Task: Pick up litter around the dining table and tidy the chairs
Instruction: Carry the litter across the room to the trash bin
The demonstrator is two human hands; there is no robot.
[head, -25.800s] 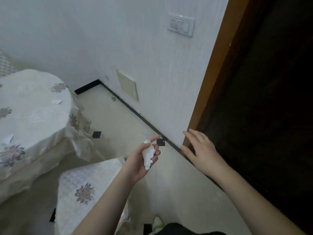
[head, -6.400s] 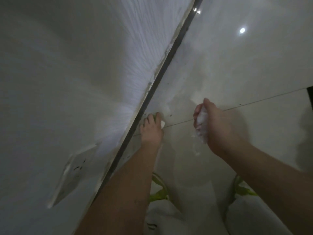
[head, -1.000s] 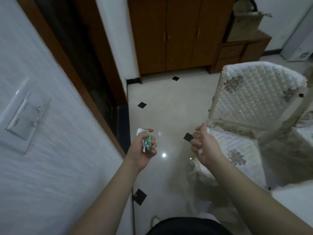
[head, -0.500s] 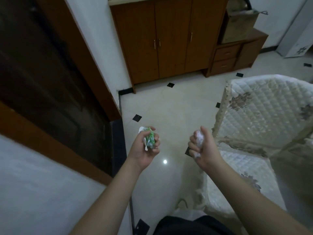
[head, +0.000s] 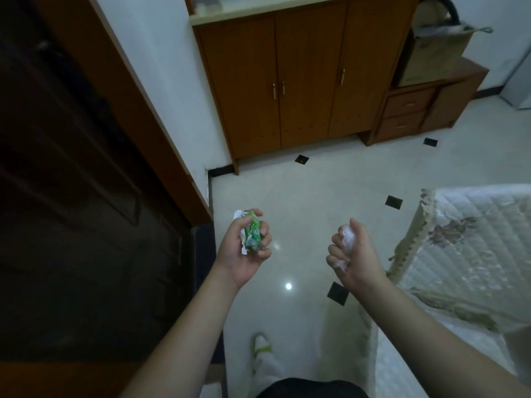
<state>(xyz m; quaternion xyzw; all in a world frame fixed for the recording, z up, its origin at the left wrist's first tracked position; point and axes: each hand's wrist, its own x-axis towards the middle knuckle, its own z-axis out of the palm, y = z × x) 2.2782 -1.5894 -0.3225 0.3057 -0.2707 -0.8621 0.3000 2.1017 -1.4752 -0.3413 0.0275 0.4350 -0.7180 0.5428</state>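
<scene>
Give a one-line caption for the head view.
Left hand grips green wrapper, right hand white tissue, beside covered chair.

Floor was glossy pale tile with black insets. Cabinet was smooth brown wood with small metal handles. Chair cover was quilted cloth. Wrapper looked shiny green plastic; tissue wad was soft crumpled white paper.

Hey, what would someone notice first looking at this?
Two raised hands at centre: the left hand grips a crumpled green wrapper, the right hand a wad of white tissue. Behind stands a wooden cabinet; a quilted chair cover fills the right.
</scene>
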